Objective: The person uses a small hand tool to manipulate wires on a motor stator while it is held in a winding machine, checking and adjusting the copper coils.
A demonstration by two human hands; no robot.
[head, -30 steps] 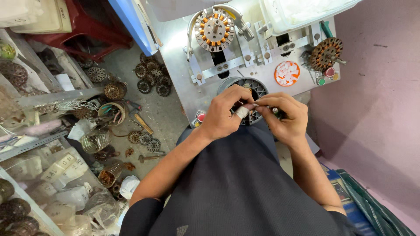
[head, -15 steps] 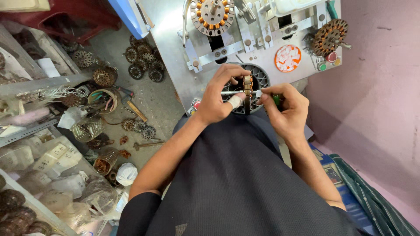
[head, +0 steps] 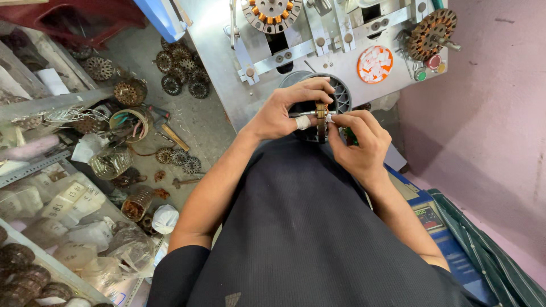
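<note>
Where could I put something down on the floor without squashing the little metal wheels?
A bare grey patch of floor lies between the round metal parts up top, the small ones lower down, and the silver machine. Left of it, by the shelves, everything is crowded with coils and bags.

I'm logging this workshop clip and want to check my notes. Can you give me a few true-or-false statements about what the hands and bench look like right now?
1. Both hands hold one small round copper-wound stator disc between them. True.
2. The left hand has white tape on a finger. True.
3. The right hand rests flat on the grey metal machine panel. False: it is raised, pinching the disc's right side.
4. The orange-and-white round dish of white pieces sits on the floor at left. False: it is on the machine panel, above the hands.
5. Dark round stator cores lie loose on the floor left of the machine. True.
</note>
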